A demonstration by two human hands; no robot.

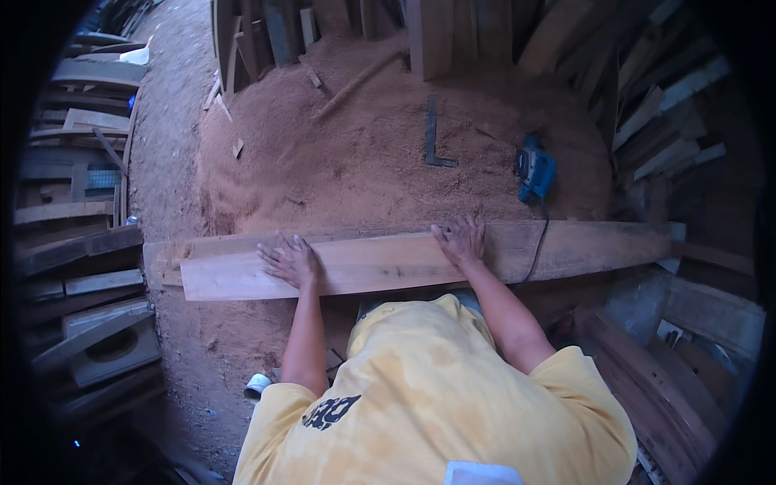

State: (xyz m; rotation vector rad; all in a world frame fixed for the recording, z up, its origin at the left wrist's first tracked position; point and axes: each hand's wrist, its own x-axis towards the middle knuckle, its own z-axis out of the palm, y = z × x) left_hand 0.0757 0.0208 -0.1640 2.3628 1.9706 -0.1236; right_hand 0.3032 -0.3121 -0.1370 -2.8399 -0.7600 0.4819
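A pale wooden board (372, 263) with a squared left end lies on top of a longer, darker plank (598, 242). My left hand (293, 260) rests on the pale board toward its left part, fingers spread and pointing away from me. Near the board's right part lies my right hand (462, 242), its fingers apart and reaching the far edge. Neither hand grips anything. Beyond the plank, a blue power planer (535, 170) sits on the sawdust, and its dark cord runs back over the plank. To its left is a dark metal carpenter's square (435, 137).
Reddish sawdust (347, 170) covers the ground past the plank, with a thin stick (356, 85) on it. Timber offcuts (428, 40) stand along the far side. Stacked boards (89, 210) line the left; curved planks (647, 364) lie at right. A white cup (257, 385) is near my left elbow.
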